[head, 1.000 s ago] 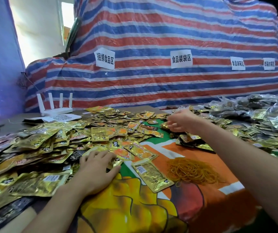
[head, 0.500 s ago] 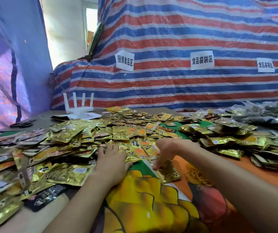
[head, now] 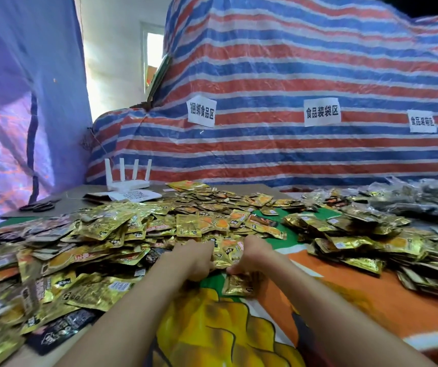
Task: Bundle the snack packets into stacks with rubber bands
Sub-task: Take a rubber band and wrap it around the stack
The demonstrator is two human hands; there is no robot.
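Observation:
A big heap of gold snack packets [head: 122, 234] covers the left and middle of the table. At its near edge my left hand [head: 196, 260] and my right hand [head: 252, 254] close in from both sides on a small cluster of gold packets [head: 225, 251], fingers curled against its edges. My right fingertips also pinch the top of a single gold packet [head: 239, 284] lying on the printed cloth [head: 212, 329]. No rubber bands show; my right forearm covers the spot where they lay.
A second pile of gold packets [head: 350, 234] lies to the right, with dark bagged packets [head: 424, 202] behind it. A white router [head: 127, 178], a QR-code sheet [head: 133, 194] and scissors [head: 37, 206] sit at the back left. A striped tarp [head: 292, 154] walls the rear.
My right hand came back from the far right pile to the near edge of the heap beside my left hand. Both hands now squeeze a cluster of packets. The view shifted left.

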